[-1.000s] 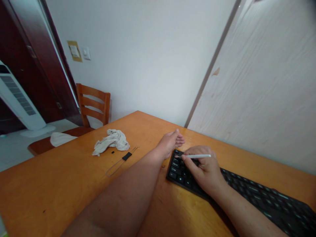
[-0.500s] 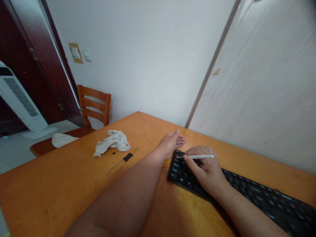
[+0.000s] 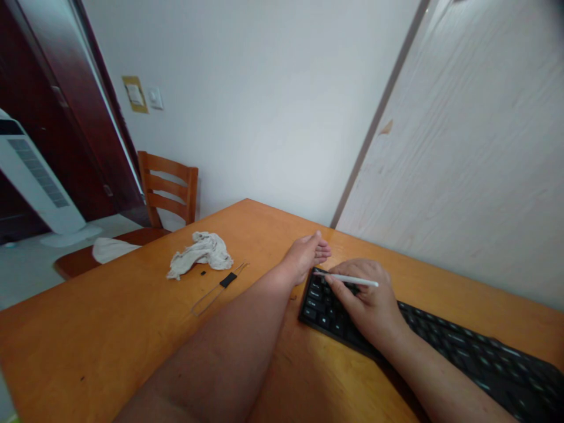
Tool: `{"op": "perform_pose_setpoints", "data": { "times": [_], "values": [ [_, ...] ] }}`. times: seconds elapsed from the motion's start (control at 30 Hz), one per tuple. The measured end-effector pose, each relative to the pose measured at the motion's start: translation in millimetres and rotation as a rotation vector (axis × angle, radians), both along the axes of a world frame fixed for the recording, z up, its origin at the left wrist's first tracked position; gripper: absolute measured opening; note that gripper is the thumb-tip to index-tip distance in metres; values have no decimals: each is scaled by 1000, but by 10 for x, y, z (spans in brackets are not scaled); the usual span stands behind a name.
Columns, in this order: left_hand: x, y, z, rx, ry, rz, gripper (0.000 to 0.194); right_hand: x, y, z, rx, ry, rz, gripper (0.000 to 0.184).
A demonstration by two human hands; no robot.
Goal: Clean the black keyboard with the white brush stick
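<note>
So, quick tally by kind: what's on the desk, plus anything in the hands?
Black keyboard: 1
Crumpled cloth: 1
Wire loop with black tab: 1
Small black piece: 1
White stylus, in right hand: 1
Total: 5

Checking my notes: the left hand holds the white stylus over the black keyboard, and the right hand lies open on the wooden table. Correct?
No, the hands are swapped, as the head view shows: the right hand holds the white stylus over the black keyboard, and the left hand lies open on the wooden table.
</note>
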State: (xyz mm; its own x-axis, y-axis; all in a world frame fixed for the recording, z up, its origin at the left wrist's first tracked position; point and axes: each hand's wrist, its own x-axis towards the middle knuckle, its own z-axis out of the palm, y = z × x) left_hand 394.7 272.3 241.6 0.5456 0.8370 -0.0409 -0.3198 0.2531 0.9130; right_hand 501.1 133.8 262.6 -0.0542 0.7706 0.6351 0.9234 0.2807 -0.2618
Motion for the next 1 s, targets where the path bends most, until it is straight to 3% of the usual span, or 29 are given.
{"op": "perform_pose_setpoints", "data": {
  "times": [1.0],
  "values": [
    [12,16,-27,10,5,-2,41,63,23,-47,-20,61,8,20]
  ]
}}
